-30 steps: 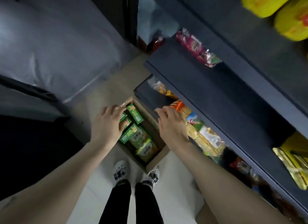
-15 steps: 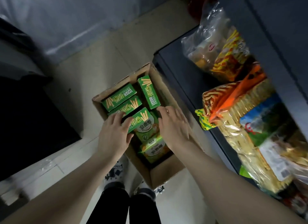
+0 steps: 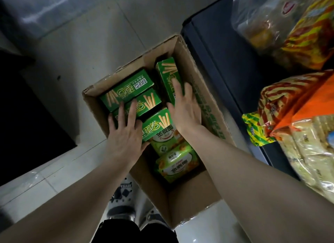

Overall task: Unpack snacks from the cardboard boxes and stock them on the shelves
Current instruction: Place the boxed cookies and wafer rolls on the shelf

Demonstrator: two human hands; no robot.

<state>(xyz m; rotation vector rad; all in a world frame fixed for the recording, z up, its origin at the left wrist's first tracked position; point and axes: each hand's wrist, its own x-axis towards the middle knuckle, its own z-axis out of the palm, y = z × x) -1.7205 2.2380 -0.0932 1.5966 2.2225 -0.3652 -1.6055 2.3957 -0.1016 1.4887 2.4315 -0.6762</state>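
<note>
Both hands reach into the cardboard box (image 3: 207, 101) on the floor, left hand (image 3: 126, 134) spread flat on green snack boxes (image 3: 126, 90), right hand (image 3: 186, 107) open against another, shelf (image 3: 216, 43) at two o'clock.

Both arms reach down, left hand (image 3: 124, 132) and right hand (image 3: 186, 107) spread flat.

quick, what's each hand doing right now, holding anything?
Left hand: open, fingers spread on the green snack boxes.
Right hand: open, fingers on the upright green box.
</note>
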